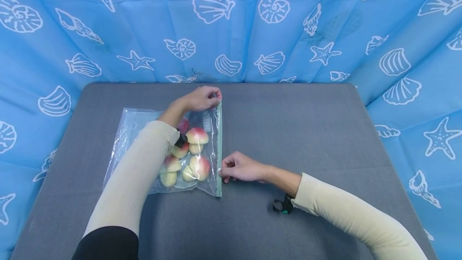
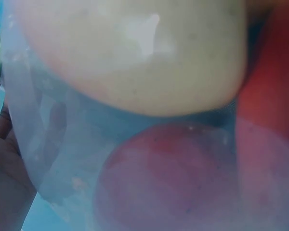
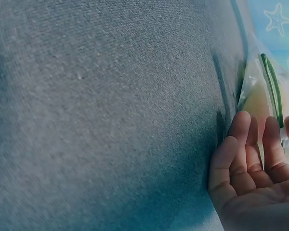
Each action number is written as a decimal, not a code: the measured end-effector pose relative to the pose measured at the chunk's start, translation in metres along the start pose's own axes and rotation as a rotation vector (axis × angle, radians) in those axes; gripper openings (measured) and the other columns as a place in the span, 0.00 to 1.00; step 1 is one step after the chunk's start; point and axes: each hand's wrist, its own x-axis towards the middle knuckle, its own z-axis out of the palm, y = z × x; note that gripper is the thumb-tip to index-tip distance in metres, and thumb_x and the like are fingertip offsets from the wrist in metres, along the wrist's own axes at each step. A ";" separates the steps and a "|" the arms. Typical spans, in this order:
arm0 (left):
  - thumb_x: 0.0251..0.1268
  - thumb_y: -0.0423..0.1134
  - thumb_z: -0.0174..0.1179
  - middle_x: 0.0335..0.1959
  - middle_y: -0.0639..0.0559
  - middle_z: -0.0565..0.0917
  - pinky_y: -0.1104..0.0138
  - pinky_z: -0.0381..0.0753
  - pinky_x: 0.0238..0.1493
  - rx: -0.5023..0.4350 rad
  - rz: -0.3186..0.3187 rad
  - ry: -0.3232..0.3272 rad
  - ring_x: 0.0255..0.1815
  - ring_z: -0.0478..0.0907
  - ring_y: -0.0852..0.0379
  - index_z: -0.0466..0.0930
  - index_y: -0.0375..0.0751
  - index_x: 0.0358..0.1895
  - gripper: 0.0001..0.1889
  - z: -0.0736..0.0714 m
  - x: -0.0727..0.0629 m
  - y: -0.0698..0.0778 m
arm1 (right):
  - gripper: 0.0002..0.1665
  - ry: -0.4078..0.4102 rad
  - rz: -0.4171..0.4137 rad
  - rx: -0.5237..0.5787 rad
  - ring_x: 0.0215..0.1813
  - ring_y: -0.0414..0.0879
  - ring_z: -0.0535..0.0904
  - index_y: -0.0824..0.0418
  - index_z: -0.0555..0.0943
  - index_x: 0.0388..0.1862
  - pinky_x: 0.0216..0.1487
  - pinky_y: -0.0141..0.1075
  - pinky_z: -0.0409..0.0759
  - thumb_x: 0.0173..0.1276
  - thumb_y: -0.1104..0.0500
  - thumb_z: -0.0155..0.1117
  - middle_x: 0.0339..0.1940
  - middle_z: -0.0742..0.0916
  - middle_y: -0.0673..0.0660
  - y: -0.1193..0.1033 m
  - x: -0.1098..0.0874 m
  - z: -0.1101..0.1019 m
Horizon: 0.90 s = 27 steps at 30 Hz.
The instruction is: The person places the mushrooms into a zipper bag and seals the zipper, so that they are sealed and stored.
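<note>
A clear zip bag [image 1: 124,131] lies flat on the table with several mushroom-shaped pieces [image 1: 197,136] inside, cream with pink-red caps. Its pale green zip strip [image 1: 219,139] runs along the right edge. At the strip's far end, my left hand [image 1: 202,98] pinches the bag between thumb and fingers. Nearer the front, my right hand [image 1: 245,167] pinches a small white slider [image 3: 283,134] on the strip. The left wrist view shows the mushroom pieces [image 2: 168,178] close up through the plastic, with part of my left hand [image 2: 7,168] at the edge. My left forearm hides part of the bag.
The bag lies on a grey cloth-covered table [image 1: 306,131]. Blue curtains [image 1: 245,31] printed with white shells and starfish hang behind it and at both sides. Black wrist cameras [image 1: 283,205] sit on both wrists; the left one is just above the bag.
</note>
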 end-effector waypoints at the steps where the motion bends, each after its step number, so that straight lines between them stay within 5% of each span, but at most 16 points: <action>1: 0.76 0.35 0.49 0.30 0.47 0.76 0.65 0.73 0.35 0.003 -0.001 -0.001 0.31 0.71 0.54 0.75 0.39 0.41 0.06 0.000 0.000 -0.001 | 0.14 -0.001 0.000 0.003 0.34 0.51 0.84 0.70 0.77 0.25 0.31 0.28 0.77 0.70 0.63 0.58 0.27 0.86 0.61 0.001 0.000 0.001; 21: 0.75 0.34 0.49 0.28 0.48 0.76 0.65 0.73 0.34 0.003 0.019 0.012 0.30 0.72 0.55 0.75 0.38 0.41 0.06 -0.001 0.001 -0.002 | 0.14 -0.041 0.001 0.000 0.33 0.50 0.83 0.73 0.77 0.25 0.30 0.25 0.75 0.69 0.64 0.59 0.28 0.87 0.63 0.001 -0.012 0.011; 27: 0.75 0.34 0.49 0.28 0.48 0.77 0.65 0.74 0.35 -0.003 0.019 0.010 0.30 0.73 0.54 0.75 0.38 0.41 0.06 -0.001 0.001 -0.002 | 0.14 -0.050 -0.014 -0.029 0.29 0.47 0.80 0.69 0.75 0.21 0.27 0.25 0.69 0.68 0.66 0.59 0.20 0.82 0.60 0.002 -0.014 0.014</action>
